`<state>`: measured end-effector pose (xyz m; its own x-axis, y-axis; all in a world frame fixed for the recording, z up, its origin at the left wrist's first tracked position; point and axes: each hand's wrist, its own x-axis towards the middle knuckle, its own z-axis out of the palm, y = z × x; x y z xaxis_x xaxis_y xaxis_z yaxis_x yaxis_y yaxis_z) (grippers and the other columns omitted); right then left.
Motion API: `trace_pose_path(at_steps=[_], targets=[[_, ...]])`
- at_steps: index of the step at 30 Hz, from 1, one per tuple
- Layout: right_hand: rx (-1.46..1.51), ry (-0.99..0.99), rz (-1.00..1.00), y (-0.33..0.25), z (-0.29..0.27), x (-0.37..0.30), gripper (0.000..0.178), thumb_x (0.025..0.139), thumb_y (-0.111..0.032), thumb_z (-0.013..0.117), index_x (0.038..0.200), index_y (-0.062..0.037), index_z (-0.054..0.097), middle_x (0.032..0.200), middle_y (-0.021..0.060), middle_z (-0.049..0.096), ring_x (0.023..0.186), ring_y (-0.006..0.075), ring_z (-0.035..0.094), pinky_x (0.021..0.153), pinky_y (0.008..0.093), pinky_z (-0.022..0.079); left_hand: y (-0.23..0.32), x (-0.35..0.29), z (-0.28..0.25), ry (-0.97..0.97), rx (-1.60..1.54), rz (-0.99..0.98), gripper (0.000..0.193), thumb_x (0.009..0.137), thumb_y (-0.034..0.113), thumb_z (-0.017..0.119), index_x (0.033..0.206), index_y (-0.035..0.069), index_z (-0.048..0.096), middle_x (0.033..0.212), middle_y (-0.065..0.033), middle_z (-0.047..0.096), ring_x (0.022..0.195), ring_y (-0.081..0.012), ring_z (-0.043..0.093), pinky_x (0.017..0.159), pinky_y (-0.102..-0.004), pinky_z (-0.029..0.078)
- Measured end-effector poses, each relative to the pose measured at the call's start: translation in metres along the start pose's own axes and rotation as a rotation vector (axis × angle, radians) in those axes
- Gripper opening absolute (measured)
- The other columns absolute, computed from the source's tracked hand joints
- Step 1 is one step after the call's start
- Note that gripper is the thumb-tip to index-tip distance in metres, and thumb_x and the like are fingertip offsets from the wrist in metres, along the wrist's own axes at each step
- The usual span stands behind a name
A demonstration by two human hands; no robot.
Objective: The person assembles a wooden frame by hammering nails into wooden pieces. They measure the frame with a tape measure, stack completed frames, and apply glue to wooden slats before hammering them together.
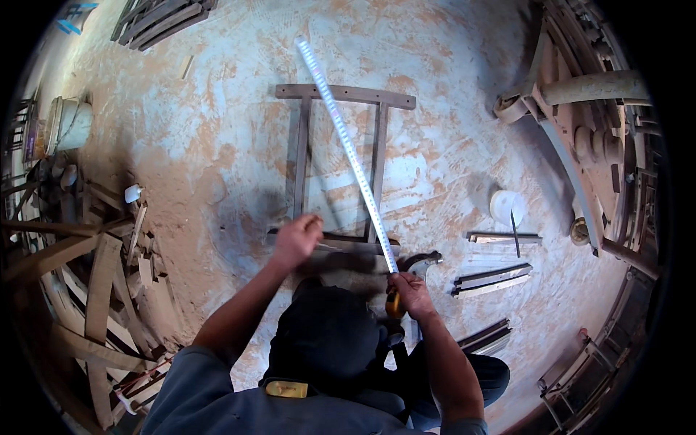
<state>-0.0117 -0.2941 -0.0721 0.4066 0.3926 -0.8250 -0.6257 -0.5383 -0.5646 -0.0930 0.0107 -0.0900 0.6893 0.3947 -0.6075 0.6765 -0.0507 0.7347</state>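
My right hand point(412, 293) is closed around a tape measure point(394, 305) with a yellow case. Its long pale blade point(341, 127) runs out to the far left, slanting over a dark wooden frame point(378, 145) on the floor. The frame has two long bars joined to a crosspiece at each end, and small holes show in the far one. Above the near left corner of the frame is my left hand point(297, 241), its fingers curled in; whether they hold anything is hidden. A curved metal tool point(420, 262) lies just beyond my right hand.
Wood strips point(493, 279) and a white round container point(507, 208) are on the floor at right. Timber scraps point(101, 290) pile up along the left, near a white bucket point(72, 125). Dark slats point(161, 22) lie at far left; a large wooden structure point(573, 159) stands right.
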Motion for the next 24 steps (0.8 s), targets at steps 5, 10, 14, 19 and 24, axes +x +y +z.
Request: trace_pose_path(at_steps=[5, 10, 14, 19, 24], targets=[[-0.098, 0.010, 0.003, 0.022, -0.019, 0.000, 0.026, 0.094, -0.023, 0.057, 0.081, -0.0018, 0.066, 0.073, 0.0038, 0.064, 0.072, 0.0104, 0.060, 0.071, 0.0261, 0.048, -0.014, 0.047, -0.027, 0.299, 0.142, 0.145, 0.027, 0.092, 0.025, 0.058, 0.106, 0.003, 0.065, 0.076, -0.0112, 0.066, 0.067, -0.0165, 0.065, 0.065, -0.0313, 0.051], [-0.070, 0.034, 0.051, 0.020, -0.023, 0.001, 0.021, 0.090, -0.018, 0.060, 0.079, -0.0020, 0.068, 0.072, 0.0040, 0.065, 0.071, 0.0105, 0.060, 0.071, 0.0263, 0.049, 0.028, 0.058, -0.030, 0.106, -0.123, -0.103, 0.032, 0.094, 0.025, 0.056, 0.116, 0.002, 0.062, 0.087, -0.0048, 0.065, 0.071, -0.0114, 0.060, 0.060, -0.0262, 0.048], [-0.065, 0.034, 0.042, 0.025, -0.025, 0.001, 0.022, 0.090, -0.020, 0.061, 0.080, -0.0017, 0.068, 0.071, 0.0024, 0.065, 0.070, 0.0092, 0.060, 0.069, 0.0258, 0.049, 0.053, 0.062, -0.019, 0.095, -0.100, -0.151, 0.034, 0.094, 0.027, 0.057, 0.116, 0.003, 0.062, 0.088, -0.0048, 0.065, 0.072, -0.0118, 0.061, 0.060, -0.0266, 0.048], [-0.086, 0.063, 0.037, 0.034, -0.028, 0.004, 0.024, 0.091, -0.022, 0.062, 0.080, -0.0009, 0.068, 0.070, 0.0021, 0.065, 0.069, 0.0090, 0.059, 0.068, 0.0265, 0.048, 0.049, 0.061, -0.013, 0.061, -0.122, -0.120, 0.034, 0.094, 0.028, 0.056, 0.116, 0.003, 0.061, 0.089, -0.0053, 0.066, 0.072, -0.0125, 0.061, 0.060, -0.0268, 0.048], [-0.263, 0.087, 0.017, 0.028, -0.033, 0.001, 0.031, 0.091, -0.029, 0.058, 0.081, -0.0013, 0.067, 0.070, 0.0064, 0.065, 0.070, 0.0136, 0.061, 0.069, 0.0291, 0.049, 0.023, 0.054, -0.013, 0.061, -0.127, -0.115, 0.033, 0.095, 0.026, 0.056, 0.119, 0.004, 0.060, 0.090, -0.0050, 0.066, 0.069, -0.0115, 0.060, 0.059, -0.0259, 0.048]])
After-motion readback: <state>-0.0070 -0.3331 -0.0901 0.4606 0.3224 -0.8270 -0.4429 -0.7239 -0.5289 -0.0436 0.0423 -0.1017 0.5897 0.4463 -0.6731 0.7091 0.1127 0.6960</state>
